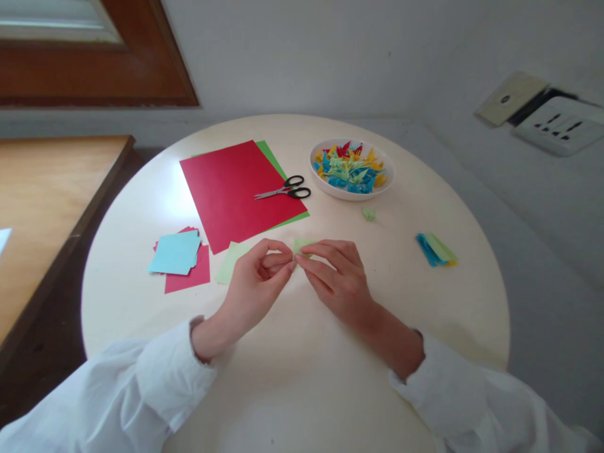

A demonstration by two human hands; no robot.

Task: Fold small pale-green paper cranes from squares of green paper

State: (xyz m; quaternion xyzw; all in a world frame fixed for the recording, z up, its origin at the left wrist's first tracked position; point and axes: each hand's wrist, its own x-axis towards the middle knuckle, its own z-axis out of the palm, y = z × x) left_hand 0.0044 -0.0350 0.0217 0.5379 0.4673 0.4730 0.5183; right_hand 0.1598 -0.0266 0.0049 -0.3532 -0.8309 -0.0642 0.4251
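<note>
Between my two hands is a small light green piece of paper point(302, 243), largely covered by the fingers. My left hand point(257, 274) pinches its left edge with thumb and forefinger. From the other side, my right hand point(340, 277) grips it with the fingertips. How the paper is folded is hidden. Light green paper squares point(228, 264) lie on the table beside my left hand. Beyond my right hand sits a small folded light green paper piece point(369, 214).
A white bowl point(325, 187) of colourful folded paper cranes point(352, 167) stands at the back of the round white table point(302, 390). Black-handled scissors point(285, 189) rest on a large red sheet point(226, 195) over a green one. Blue squares point(175, 253) lie left, folded strips point(436, 249) right.
</note>
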